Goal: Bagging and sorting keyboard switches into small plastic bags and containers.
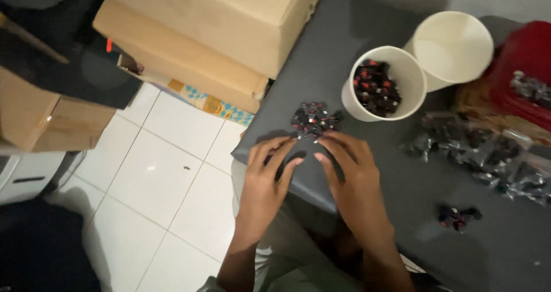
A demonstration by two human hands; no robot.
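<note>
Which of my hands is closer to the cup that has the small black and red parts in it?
Right. The right hand lies just below and left of the filled cup, its fingertips at the small pile of parts. The left hand is farther left.

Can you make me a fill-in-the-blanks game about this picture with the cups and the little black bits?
1. The cup of small black and red parts stands beside a cup that is ____.
2. Both hands, left hand and right hand, rest on the ____ table.
3. The pile of small parts lies just beyond the ____.

Missing words: empty; grey; fingertips
</note>
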